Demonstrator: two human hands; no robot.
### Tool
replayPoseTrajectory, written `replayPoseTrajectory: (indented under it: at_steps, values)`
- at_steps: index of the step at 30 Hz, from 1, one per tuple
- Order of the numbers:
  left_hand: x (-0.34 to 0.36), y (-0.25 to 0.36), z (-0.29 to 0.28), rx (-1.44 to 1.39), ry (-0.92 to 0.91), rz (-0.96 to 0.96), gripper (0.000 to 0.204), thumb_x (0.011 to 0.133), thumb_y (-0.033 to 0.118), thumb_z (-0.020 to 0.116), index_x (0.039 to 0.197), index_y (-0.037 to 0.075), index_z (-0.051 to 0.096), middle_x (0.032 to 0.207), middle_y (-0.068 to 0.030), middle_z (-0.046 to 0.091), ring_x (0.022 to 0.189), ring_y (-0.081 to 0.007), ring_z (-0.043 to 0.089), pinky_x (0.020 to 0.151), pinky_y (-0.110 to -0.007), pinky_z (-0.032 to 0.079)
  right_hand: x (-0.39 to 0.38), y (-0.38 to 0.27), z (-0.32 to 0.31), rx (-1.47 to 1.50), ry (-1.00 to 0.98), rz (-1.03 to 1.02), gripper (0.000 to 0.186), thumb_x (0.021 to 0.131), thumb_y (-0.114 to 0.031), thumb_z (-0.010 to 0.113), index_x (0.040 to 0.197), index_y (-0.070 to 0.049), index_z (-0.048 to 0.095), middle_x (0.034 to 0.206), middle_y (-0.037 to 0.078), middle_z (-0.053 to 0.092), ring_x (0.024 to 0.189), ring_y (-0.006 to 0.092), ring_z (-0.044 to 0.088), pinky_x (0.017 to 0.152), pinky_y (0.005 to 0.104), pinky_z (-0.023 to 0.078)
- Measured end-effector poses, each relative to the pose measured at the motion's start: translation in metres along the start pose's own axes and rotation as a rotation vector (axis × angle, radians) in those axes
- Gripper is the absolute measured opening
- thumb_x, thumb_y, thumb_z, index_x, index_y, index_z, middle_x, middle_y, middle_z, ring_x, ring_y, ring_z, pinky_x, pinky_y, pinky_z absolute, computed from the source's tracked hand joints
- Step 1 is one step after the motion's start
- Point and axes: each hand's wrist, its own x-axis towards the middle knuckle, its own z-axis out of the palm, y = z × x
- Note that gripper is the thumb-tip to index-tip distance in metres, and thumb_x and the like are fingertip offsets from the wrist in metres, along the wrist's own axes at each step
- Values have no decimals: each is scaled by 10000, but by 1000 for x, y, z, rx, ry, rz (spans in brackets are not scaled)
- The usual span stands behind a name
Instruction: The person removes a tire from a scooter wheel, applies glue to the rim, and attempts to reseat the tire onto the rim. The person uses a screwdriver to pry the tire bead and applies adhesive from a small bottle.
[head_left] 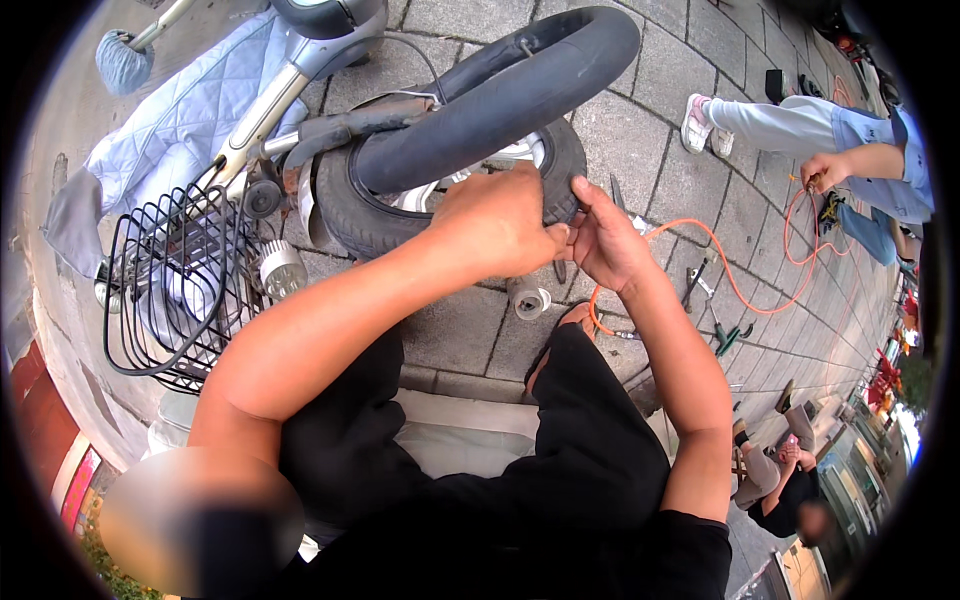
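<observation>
A scooter lies on its side with its wheel in front of me. The wheel's black tire [372, 232] is around a pale rim, and a black inner tube [490, 122] stands partly out of it in a large loop. My left hand [497, 222] is closed over the tire's near right side, knuckles up, its fingertips partly hidden. Close beside it, my right hand [607, 240] holds the tire's outer edge, thumb on top and fingers curled toward my left hand. A short cylindrical part with a pale ring [527, 300] lies on the paving just below the hands.
At left are a black wire basket [165, 290], a headlight [283, 268] and a quilted light-blue cover [195, 100]. An orange hose [725, 262] runs across the paving at right, near green-handled pliers [733, 338]. Another person [850, 150] stands at right; someone [785, 470] sits farther off.
</observation>
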Motion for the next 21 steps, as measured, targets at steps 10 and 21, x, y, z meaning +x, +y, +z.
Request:
replayPoseTrajectory:
  at_steps: [10,21]
  values:
    - [-21,-63,-23,-259,-139,199,663,901,337,828,1379,-63,602,1097,-177,731,911,-215,709,850,-385,578,-36,-24,44,-933,347,184,604,1010,-568,698,1132,22,716,860,91,728,754,170,718,691,317,593]
    - [-6,-64,-33,-579,-242,99,485,886,258,888,1179,-86,711,1024,-90,756,927,-120,678,830,-287,541,-117,-45,-33,-1052,947,-653,323,1007,-312,751,1045,8,739,818,92,732,753,145,670,725,321,556]
